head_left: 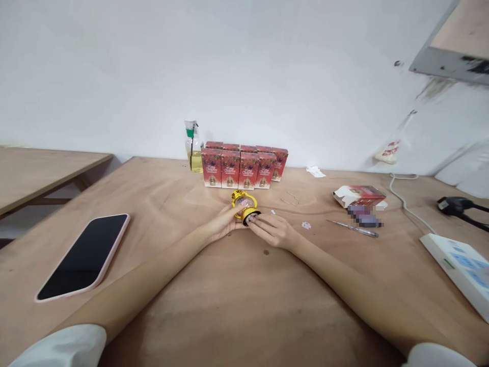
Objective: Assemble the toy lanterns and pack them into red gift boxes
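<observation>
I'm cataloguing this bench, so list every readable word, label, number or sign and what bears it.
"Christmas", apparently, in script: standing red boxes; their smaller print is unreadable.
Lying red box: too small to read.
Hanging bag: red marks, too blurred.
White power strip: blue labels, too blurred.
Gold item being held: no text discernible.

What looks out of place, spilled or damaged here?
One red box lies on its side with its white end flap open, apart from the upright red boxes. A pixelated patch hides something in front of it. Dark smudges mark the wall at upper right. No spill shows.
</observation>
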`<action>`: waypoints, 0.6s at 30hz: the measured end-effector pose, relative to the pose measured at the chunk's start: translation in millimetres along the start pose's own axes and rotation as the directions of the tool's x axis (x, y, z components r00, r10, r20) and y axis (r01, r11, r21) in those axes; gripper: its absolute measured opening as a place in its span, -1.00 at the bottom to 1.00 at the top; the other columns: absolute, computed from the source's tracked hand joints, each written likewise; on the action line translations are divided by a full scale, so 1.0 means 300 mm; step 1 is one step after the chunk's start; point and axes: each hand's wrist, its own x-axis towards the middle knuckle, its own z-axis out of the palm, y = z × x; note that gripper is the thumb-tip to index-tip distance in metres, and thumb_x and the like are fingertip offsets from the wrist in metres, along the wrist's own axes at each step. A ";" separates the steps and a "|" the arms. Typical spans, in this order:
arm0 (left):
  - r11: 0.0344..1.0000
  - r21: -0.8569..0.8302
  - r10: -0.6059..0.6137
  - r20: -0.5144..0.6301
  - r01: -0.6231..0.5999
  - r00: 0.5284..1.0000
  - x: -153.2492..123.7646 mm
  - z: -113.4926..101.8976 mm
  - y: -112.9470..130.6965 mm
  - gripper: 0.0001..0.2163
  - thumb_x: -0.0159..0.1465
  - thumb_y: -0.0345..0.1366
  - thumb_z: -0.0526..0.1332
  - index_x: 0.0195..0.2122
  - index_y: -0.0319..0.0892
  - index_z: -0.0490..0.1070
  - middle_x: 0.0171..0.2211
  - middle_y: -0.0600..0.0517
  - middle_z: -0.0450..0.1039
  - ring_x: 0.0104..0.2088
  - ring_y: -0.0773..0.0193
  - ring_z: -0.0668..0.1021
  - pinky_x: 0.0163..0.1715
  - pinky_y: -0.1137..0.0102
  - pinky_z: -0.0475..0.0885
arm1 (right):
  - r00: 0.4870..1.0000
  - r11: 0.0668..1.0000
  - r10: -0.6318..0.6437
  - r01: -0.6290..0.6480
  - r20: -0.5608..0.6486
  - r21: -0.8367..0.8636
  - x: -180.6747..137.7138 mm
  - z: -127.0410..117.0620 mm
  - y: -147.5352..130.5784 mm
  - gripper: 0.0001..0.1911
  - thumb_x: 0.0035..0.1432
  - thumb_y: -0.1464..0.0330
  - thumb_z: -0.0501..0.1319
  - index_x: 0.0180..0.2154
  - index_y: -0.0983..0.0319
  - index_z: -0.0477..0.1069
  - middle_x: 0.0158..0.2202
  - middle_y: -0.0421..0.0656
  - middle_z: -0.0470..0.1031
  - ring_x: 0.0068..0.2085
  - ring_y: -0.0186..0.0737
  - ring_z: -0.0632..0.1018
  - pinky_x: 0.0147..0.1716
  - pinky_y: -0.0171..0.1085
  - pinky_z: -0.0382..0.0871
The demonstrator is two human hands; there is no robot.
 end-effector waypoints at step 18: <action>0.993 -0.106 -0.053 -0.007 0.051 0.999 0.011 -0.017 0.002 -0.71 0.29 -0.16 0.14 -0.12 -0.29 0.42 -0.20 -0.13 0.52 -0.28 0.24 0.60 -0.29 0.40 0.56 | 0.945 0.900 -0.271 0.180 -0.186 -0.397 0.007 -0.004 -0.032 -0.76 0.19 0.49 0.11 -0.15 0.19 0.47 -0.01 -0.20 0.50 0.01 -0.30 0.45 -0.01 -0.24 0.36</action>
